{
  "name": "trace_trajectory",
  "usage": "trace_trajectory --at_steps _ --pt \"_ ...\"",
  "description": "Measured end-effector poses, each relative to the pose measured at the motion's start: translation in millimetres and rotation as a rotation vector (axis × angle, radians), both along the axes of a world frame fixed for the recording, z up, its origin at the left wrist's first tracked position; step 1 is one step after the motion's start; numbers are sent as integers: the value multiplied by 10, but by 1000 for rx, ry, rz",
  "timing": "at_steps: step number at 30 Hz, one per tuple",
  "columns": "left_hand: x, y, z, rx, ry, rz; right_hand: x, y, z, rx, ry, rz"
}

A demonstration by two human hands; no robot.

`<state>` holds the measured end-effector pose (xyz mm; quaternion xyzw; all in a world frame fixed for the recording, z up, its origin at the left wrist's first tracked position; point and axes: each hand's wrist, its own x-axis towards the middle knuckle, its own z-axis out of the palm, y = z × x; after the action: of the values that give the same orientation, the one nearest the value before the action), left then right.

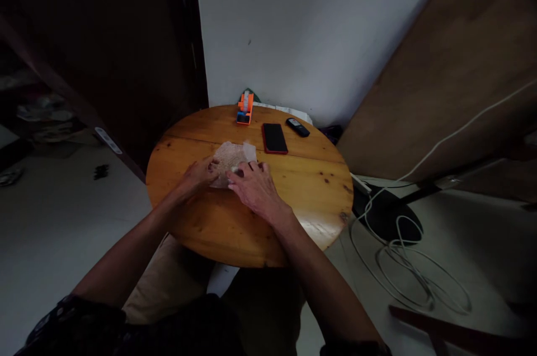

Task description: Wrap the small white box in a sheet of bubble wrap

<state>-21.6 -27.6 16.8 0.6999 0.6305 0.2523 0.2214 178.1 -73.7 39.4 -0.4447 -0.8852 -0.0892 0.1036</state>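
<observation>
Hands meet over a small clear bag (230, 156) of pale, grainy stuff, which lies a little left of the middle of the round wooden table (310, 188). The left hand (200, 174) comes in from the side with fingers curled against the bag's left edge. Pinching the plastic or only bracing it? I cannot tell, since the fingertips are lost in the dim light. The right hand (254, 185) lies low and flat, fingers pressed together and fingertips on the near right corner, which looks like a way of pinning the thin plastic to the wood so it cannot slide. The phone (274, 138) in its red case sits just behind the bag with a dark remote (297, 127) beside it, both apparently parked out of the hands' way. A small orange gadget (245, 108) stands at the far rim (what it is, too small to say). White cable (403, 255) loops across the floor at right below a leaning board (453, 76). The bag's opening is hidden, the grains are too fine to identify, and the room at left is nearly black.
</observation>
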Motion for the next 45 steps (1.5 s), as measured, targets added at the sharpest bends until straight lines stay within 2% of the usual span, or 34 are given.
trace_trajectory --at_steps 4,7,10,13,16,19,23,25,29,31,35,40,45 --pt "-183 -53 17 69 125 76 -26 -16 -32 44 4 6" --pt "-307 -90 68 -36 142 117 -35 -18 -43 61 5 12" --pt "-317 -98 114 -101 138 136 -33 -15 -44 75 14 16" --pt "-246 -87 139 -197 22 91 -29 -13 -47 87 21 24" --pt "-156 -89 165 -263 -259 9 -39 -20 -53 91 26 29" --pt "-29 -106 214 -264 -469 9 -60 -34 -53 92 41 16" --pt "224 -144 285 -249 -539 -19 -63 -38 -36 35 131 -26" --pt "324 -171 324 -230 -537 -95 -39 -23 -22 -12 187 -49" --pt "348 -224 424 -202 -401 -353 39 34 4 -77 294 -53" --pt "320 -230 456 -160 -278 -432 74 66 9 -105 350 -53" --pt "343 -202 407 -26 -71 -427 141 132 5 -155 456 -106" --pt "414 -170 280 131 113 -378 290 212 15 -218 364 -317" --pt "370 -156 199 281 175 -435 406 236 28 -264 377 -461"
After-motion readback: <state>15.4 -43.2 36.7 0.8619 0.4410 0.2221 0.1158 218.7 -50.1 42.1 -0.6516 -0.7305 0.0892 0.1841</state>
